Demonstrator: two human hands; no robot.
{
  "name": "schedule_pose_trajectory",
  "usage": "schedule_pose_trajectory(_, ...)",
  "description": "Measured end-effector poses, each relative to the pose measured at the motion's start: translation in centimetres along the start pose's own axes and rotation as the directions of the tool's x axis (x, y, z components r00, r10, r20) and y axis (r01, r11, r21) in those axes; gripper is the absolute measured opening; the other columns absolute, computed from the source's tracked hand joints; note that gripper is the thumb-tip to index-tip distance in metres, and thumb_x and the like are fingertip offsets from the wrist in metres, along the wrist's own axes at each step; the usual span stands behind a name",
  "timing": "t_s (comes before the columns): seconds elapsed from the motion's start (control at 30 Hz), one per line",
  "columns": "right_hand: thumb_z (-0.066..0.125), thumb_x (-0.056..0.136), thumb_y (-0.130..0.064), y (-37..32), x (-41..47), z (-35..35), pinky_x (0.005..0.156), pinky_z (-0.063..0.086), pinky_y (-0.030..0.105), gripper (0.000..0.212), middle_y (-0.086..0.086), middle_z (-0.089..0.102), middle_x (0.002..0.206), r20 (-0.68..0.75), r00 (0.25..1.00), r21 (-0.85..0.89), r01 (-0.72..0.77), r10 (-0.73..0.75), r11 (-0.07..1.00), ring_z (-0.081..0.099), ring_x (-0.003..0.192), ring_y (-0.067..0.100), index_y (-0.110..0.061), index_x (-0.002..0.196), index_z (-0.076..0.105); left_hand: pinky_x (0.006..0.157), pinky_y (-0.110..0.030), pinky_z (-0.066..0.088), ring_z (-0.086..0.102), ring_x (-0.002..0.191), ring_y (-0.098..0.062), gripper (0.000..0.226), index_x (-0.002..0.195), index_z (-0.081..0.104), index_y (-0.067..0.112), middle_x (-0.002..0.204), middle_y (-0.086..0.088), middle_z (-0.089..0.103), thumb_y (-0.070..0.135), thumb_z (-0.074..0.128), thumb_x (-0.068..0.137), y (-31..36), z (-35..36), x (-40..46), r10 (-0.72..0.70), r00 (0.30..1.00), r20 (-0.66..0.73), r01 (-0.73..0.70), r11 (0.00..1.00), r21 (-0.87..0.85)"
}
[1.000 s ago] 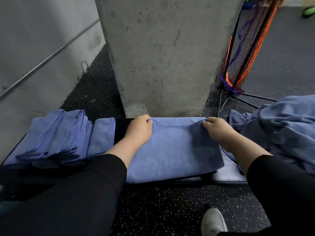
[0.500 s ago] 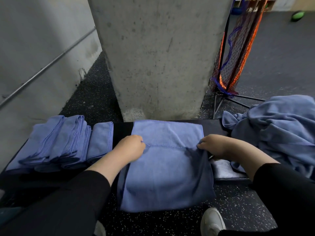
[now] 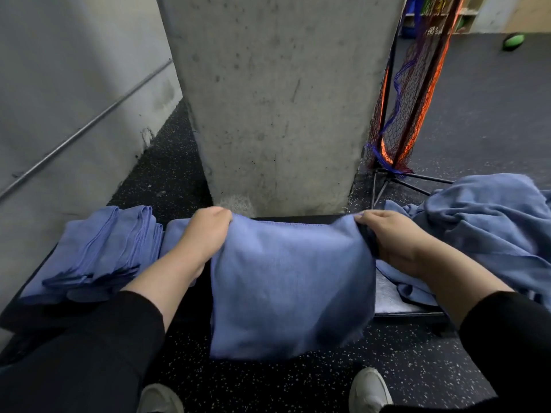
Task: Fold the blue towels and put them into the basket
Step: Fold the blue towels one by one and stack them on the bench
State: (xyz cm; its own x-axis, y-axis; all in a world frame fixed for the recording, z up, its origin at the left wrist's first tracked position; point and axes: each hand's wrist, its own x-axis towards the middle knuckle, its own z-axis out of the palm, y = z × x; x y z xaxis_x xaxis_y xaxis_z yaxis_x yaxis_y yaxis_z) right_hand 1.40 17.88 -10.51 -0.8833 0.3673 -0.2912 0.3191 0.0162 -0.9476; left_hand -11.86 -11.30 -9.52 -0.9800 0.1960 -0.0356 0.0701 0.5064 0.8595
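Folded stack (image 3: 98, 251) left of held towel (image 3: 289, 287), loose heap (image 3: 489, 234) right, pillar (image 3: 277, 99) behind

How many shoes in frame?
2. A white shoe sits at the bottom edge left of centre, below the held towel; the other shoe is at the bottom right of centre. Both are cut off by the frame.

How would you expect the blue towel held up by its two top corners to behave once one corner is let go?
Probably floppy: the towel sags between the left hand and right hand and hangs limp below. It likely weighs little, since fingertip pinches hold it. Released, it would probably swing down and crumple like the unfolded pile.
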Motion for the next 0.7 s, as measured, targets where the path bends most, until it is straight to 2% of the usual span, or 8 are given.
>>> schedule_pose_trajectory(0.1, 0.055, 0.098, -0.024, 0.3, 2.1, 0.6, 0.064, 0.037, 0.034, 0.027, 0.006, 0.046, 0.067, -0.151, 0.983, -0.266, 0.059, -0.102, 0.962, 0.041, 0.066, 0.02, -0.001, 0.084, 0.061, 0.063, -0.038, 0.029, 0.042, 0.072, -0.027, 0.027, 0.069, 0.051, 0.003, 0.069, -0.013, 0.052, 0.008, 0.046, 0.095, -0.5, 0.6, 2.7, 0.107, 0.994, -0.008, -0.101, 0.96, 0.26)
schedule_pose_trajectory(0.2, 0.055, 0.097, -0.02, 1.0, 3.7, 1.2, 0.06, 0.035, 0.03, 0.028, 0.0, 0.045, 0.06, -0.136, 0.971, -0.531, 0.097, -0.197, 0.842, 0.04, 0.061, 0.019, 0.001, 0.078, 0.058, 0.067, -0.037, 0.035, 0.058, 0.082, -0.034, 0.03, 0.068, 0.05, 0.013, 0.077, -0.013, 0.06, 0.014, 0.049, 0.098, -2.1, 2.1, 4.8, 0.133, 0.982, 0.131, -0.18, 0.862, 0.474)
schedule_pose_trajectory(0.27, 0.055, 0.098, -0.017, 1.2, 4.2, 1.6, 0.058, 0.035, 0.029, 0.021, 0.001, 0.059, 0.069, -0.096, 0.97, -0.664, 0.106, -0.225, 0.74, 0.05, 0.065, 0.017, -0.006, 0.085, 0.067, 0.07, -0.034, 0.039, 0.06, 0.088, -0.032, 0.026, 0.072, 0.053, 0.017, 0.085, -0.009, 0.063, 0.017, 0.051, 0.098, -3.3, 3.0, 5.6, 0.111, 0.96, 0.256, -0.242, 0.789, 0.564)
schedule_pose_trajectory(0.3, 0.055, 0.098, -0.016, 1.6, 4.5, 1.7, 0.061, 0.037, 0.029, 0.019, 0.004, 0.066, 0.079, -0.076, 0.973, -0.706, 0.102, -0.219, 0.701, 0.057, 0.073, 0.019, -0.007, 0.091, 0.07, 0.072, -0.033, 0.042, 0.06, 0.089, -0.031, 0.023, 0.075, 0.055, 0.017, 0.088, -0.009, 0.066, 0.018, 0.052, 0.098, -3.8, 3.4, 5.9, 0.096, 0.946, 0.311, -0.274, 0.75, 0.603)
schedule_pose_trajectory(0.4, 0.055, 0.097, -0.016, 2.7, 5.6, 1.5, 0.072, 0.04, 0.031, 0.02, 0.012, 0.072, 0.099, -0.074, 0.976, -0.769, 0.074, -0.203, 0.635, 0.062, 0.092, 0.026, -0.006, 0.097, 0.073, 0.077, -0.032, 0.046, 0.061, 0.093, -0.031, 0.017, 0.088, 0.065, 0.012, 0.096, -0.01, 0.068, 0.02, 0.052, 0.097, -4.3, 3.8, 6.9, 0.081, 0.931, 0.357, -0.313, 0.683, 0.66)
schedule_pose_trajectory(0.53, 0.051, 0.099, -0.015, 2.7, 6.8, 0.9, 0.065, 0.027, 0.029, 0.023, 0.018, 0.071, 0.098, -0.148, 0.965, -0.798, 0.013, -0.216, 0.603, 0.057, 0.084, 0.025, -0.003, 0.094, 0.07, 0.071, -0.031, 0.039, 0.06, 0.096, -0.033, 0.023, 0.089, 0.062, 0.008, 0.104, -0.014, 0.067, 0.017, 0.045, 0.102, -4.1, 3.9, 8.6, 0.041, 0.949, 0.312, -0.255, 0.682, 0.686)
schedule_pose_trajectory(0.63, 0.048, 0.1, -0.016, 2.6, 7.8, 0.9, 0.065, 0.029, 0.029, 0.023, 0.019, 0.07, 0.097, -0.172, 0.967, -0.818, -0.033, -0.189, 0.575, 0.053, 0.078, 0.026, -0.008, 0.086, 0.063, 0.079, -0.032, 0.043, 0.06, 0.107, -0.035, 0.025, 0.107, 0.064, 0.005, 0.116, -0.016, 0.065, 0.017, 0.043, 0.104, -4.0, 4.0, 9.5, -0.005, 0.969, 0.246, -0.178, 0.675, 0.716)
schedule_pose_trajectory(0.7, 0.047, 0.101, -0.018, 2.7, 8.5, 0.8, 0.069, 0.033, 0.028, 0.021, 0.019, 0.07, 0.099, -0.19, 0.965, -0.823, -0.057, -0.179, 0.565, 0.057, 0.082, 0.03, -0.014, 0.084, 0.058, 0.082, -0.033, 0.043, 0.06, 0.111, -0.035, 0.024, 0.113, 0.063, 0.007, 0.121, -0.015, 0.064, 0.018, 0.044, 0.104, -3.9, 4.3, 10.0, -0.03, 0.977, 0.211, -0.138, 0.662, 0.736)
